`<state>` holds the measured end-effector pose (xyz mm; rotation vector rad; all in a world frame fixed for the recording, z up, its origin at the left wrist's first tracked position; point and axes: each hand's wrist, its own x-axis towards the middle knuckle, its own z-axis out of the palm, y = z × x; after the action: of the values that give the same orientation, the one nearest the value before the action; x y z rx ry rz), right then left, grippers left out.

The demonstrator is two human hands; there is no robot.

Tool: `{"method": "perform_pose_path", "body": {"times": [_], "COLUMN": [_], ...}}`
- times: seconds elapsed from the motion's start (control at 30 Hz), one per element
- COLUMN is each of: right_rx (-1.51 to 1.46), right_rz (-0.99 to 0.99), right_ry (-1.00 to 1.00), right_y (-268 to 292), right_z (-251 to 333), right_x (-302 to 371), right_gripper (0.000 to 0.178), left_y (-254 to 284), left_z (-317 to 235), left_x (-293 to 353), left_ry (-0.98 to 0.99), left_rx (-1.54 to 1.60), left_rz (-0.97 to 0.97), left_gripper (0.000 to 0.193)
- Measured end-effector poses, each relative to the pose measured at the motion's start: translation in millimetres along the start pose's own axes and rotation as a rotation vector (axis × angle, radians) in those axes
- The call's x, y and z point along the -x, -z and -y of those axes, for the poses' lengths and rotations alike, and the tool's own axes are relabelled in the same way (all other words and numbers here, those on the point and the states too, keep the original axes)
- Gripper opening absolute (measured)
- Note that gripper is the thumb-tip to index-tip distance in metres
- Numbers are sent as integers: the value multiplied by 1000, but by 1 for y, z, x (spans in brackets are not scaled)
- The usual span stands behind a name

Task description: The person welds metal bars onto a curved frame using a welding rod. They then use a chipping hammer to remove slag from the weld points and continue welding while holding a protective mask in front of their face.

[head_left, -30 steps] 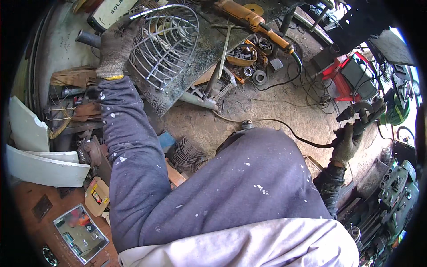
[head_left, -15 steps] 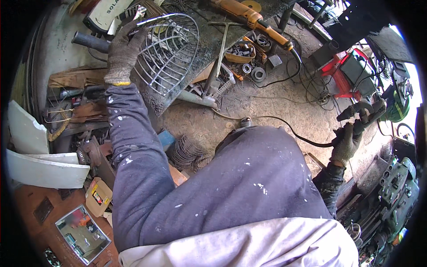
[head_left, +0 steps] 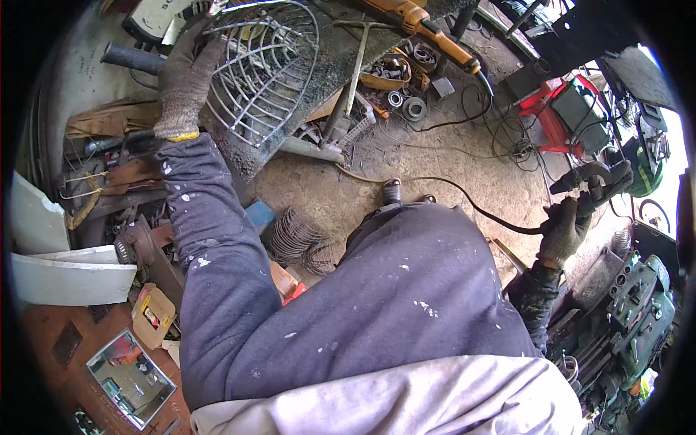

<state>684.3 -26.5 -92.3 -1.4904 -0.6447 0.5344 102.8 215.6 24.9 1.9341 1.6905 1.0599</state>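
A gloved left hand of mine (head_left: 190, 80) is closed on the near-left rim of a domed wire basket (head_left: 268, 85), made of bent metal rods. The basket is tilted over the dark, dirty workbench (head_left: 243, 161); whether it rests on the bench I cannot tell. Off to the right, away from the bench, my gloved right hand (head_left: 567, 230) grips a black welding electrode holder (head_left: 605, 181) with its jaws apart. A black cable (head_left: 493, 220) runs from this hand leftward across the floor. No rod shows clearly in the jaws.
An orange angle grinder (head_left: 424, 27) lies at the bench's far edge. A T-shaped metal bar (head_left: 357, 69) stands beside the basket. Beyond are a box of metal parts (head_left: 386, 72), a red plastic stool (head_left: 542, 109) and loose cables. White curved panels (head_left: 72, 279) lie left, a green machine (head_left: 645, 304) right.
The view has shifted slightly, so the bench, basket and left hand sit a little further left and higher. Both hands keep their grips; the right hand stays almost in place.
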Motion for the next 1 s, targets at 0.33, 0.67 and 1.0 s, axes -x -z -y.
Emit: {"method": "perform_pose_path", "body": {"times": [0.33,0.67,1.0], "right_rx": [-135,-108,-457], "right_rz": [-182,-411,-577], "right_ry": [-7,-85,-246], "right_y": [40,224,338], "right_z": [-20,-77,-125], "right_x": [-35,-125,-193], "right_gripper": [16,31,44], "left_y": [-127,-464,-822], "left_z": [-137,-407,-558], "left_x": [66,99,49], "left_ry": [-460,-787,-37], "left_rx": [25,421,521], "left_rz": [-426,643,1347], "left_gripper": [26,22,31]}}
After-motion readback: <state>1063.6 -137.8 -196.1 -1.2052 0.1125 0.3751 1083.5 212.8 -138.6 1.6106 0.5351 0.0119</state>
